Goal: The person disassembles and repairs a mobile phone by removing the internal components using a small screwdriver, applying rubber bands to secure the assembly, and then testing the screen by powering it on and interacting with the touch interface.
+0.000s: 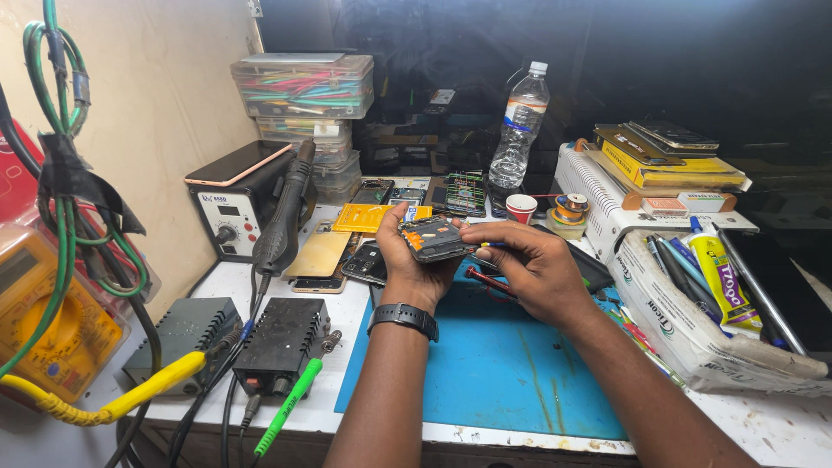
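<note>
Head camera view, looking down at a cluttered repair bench. The left hand (414,251), wearing a black wristwatch (403,317), is cupping an opened phone (433,238) from below, with fingers curled up around its left and far edges; orange and dark parts are showing inside. The right hand (529,264) is meeting the phone's right edge, fingers bent and pinched together there; a thin blue tool (494,245) seems to be passing under those fingers, though how it is gripped is hidden. Both hands are hovering above a blue work mat (503,373). Just beyond the left hand, more phones and a yellow panel (368,217) are lying flat. Farther left, a hot-air station (238,212) is standing with a phone resting on top. Beyond the right hand, a plastic water bottle (520,130) and a small red cup (521,208) are standing. To the right of the right hand, a white box (693,338) is holding pens and a glue tube (724,277).
</note>
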